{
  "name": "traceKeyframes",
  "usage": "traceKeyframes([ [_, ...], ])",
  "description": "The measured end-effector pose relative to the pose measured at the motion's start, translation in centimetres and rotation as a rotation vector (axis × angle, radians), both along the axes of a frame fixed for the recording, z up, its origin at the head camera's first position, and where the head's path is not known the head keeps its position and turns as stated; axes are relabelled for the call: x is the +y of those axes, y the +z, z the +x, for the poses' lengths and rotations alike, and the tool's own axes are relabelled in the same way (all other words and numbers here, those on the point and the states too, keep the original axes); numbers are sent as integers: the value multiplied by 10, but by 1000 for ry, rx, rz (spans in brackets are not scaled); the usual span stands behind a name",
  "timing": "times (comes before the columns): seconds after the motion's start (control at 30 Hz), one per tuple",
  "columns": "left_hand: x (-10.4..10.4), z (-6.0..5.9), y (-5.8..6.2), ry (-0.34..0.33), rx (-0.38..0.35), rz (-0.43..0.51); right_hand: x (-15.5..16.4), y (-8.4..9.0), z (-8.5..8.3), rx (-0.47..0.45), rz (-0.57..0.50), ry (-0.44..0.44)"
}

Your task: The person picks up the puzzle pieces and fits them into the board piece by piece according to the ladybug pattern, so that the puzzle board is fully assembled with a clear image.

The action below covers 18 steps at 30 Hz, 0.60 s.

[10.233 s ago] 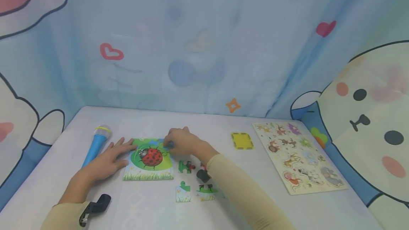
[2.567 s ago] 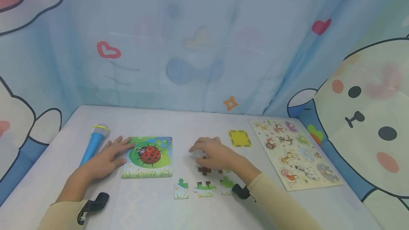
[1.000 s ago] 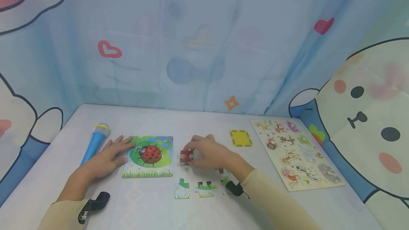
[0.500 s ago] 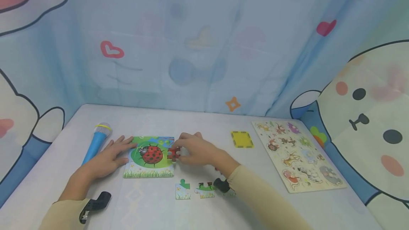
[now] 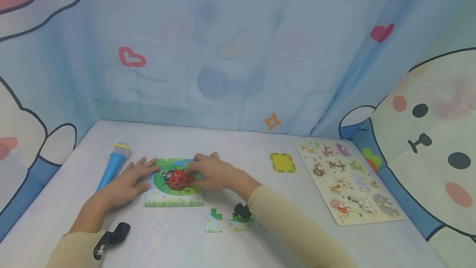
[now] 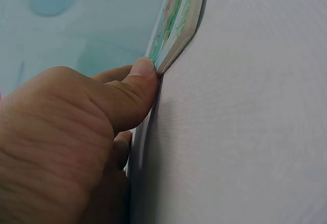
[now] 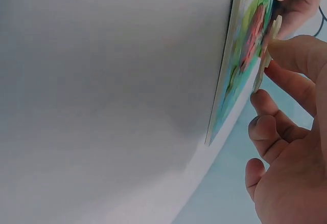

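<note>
A square ladybug jigsaw board (image 5: 174,203) lies on the white table in front of me. My left hand (image 5: 124,183) rests along its left side, fingers spread, with the thumb touching the board's edge in the left wrist view. Over the right half of the picture is my right hand (image 5: 215,173). Its thumb and index finger pinch a jigsaw piece (image 7: 264,58), held tilted close over the board; in the head view those fingers hide part of the ladybug. Two loose jigsaw pieces, one with grass and flowers (image 5: 213,223) and one partly covered (image 5: 241,225), lie below the right forearm.
A blue toy microphone (image 5: 110,169) lies left, beside the left hand. Toward the right are a yellow square frame (image 5: 282,163) and a wooden animal puzzle board (image 5: 336,218). A patterned blue curtain (image 5: 167,106) hangs behind the table.
My right hand has pinched a red piece from among the loose ones and carried it left, from beside the board to over the ladybug. The left hand has stayed in place.
</note>
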<state>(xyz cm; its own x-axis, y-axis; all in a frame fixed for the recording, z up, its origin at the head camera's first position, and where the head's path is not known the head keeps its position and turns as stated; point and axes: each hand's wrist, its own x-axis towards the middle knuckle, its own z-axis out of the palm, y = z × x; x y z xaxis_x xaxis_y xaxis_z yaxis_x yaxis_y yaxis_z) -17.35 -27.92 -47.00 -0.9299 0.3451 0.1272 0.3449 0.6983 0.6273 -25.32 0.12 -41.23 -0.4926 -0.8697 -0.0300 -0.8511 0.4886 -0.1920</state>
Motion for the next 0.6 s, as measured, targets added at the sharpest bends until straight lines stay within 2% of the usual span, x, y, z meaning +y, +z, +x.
traceKeyframes([
  [0.27, -1, 4, 2, 19, -5, -1, -21, -8, -4, 10, 69, 9],
  [0.6, 1, 2, 2, 19, 12, -16, -32, -9, -6, -32, 72, 19],
])
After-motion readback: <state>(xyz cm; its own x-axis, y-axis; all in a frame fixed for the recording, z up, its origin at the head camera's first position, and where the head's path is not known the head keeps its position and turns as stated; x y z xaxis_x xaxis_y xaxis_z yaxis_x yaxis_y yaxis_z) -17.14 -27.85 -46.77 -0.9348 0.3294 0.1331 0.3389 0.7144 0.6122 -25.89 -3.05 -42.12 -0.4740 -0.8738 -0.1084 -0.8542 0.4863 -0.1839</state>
